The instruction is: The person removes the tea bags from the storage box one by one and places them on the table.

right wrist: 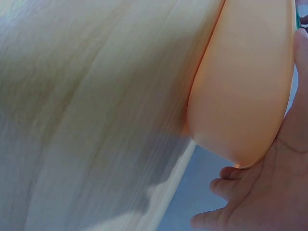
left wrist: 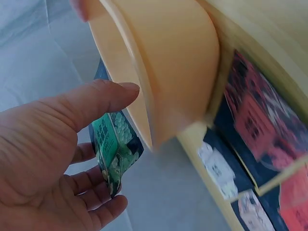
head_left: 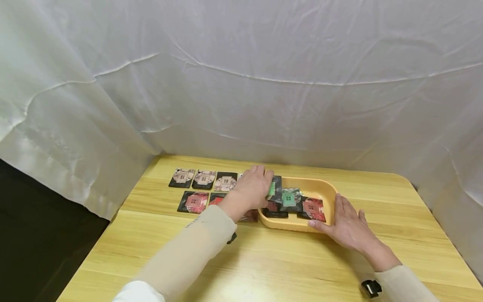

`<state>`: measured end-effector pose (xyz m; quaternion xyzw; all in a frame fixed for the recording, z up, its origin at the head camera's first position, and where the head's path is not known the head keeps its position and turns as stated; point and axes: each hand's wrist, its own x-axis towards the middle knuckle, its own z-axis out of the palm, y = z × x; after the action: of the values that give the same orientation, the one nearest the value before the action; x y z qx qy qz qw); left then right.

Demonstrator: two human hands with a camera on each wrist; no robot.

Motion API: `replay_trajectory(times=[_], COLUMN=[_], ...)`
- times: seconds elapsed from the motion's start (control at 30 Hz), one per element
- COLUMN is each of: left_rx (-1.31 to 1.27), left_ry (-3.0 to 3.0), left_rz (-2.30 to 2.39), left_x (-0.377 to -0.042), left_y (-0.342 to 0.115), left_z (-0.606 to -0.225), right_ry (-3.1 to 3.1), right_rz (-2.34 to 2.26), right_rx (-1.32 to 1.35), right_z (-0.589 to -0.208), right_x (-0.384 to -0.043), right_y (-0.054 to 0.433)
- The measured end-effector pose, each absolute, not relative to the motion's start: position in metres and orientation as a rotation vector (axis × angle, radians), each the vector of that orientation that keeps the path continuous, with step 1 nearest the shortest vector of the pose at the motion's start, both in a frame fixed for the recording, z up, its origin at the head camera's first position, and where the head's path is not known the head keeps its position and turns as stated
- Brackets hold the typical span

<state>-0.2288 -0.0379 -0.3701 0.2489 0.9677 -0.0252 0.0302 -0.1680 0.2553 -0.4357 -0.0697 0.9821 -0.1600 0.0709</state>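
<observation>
My left hand (head_left: 254,186) holds a black-and-green packet (left wrist: 113,137) between thumb and fingers, over the left end of a yellow-orange tray (head_left: 328,189). Inside the tray lie another green-labelled packet (head_left: 289,199), a red-labelled packet (head_left: 312,208) and a dark red packet (head_left: 277,213), partly covered. Against the tray's right end rests my right hand (head_left: 351,224), fingers fairly straight along the outside and thumb by the front rim. The right wrist view shows that hand (right wrist: 269,192) touching the tray's outer wall (right wrist: 240,86).
Left of the tray, flat packets lie in two rows: pale-labelled ones such as this packet (head_left: 204,180) behind, red-labelled ones such as this packet (head_left: 193,202) in front. My left forearm hides part of them. A pale curtain (head_left: 264,105) hangs behind the wooden table (head_left: 271,264).
</observation>
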Motion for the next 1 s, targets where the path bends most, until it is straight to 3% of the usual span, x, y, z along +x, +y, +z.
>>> replay_trajectory(times=[0.57, 1.0], left_rx=[0.56, 0.42], left_ry=[3.042, 2.932], left_rz=[0.172, 0.212], left_x=[-0.224, -0.22], left_y=[-0.161, -0.254], left_z=[-0.338, -0.344], right_ry=[2.957, 2.951], right_rz=[-0.479, -0.48], right_rx=[-0.215, -0.215], right_z=[-0.435, -0.433], right_x=[-0.168, -0.167], right_y=[0.255, 0.257])
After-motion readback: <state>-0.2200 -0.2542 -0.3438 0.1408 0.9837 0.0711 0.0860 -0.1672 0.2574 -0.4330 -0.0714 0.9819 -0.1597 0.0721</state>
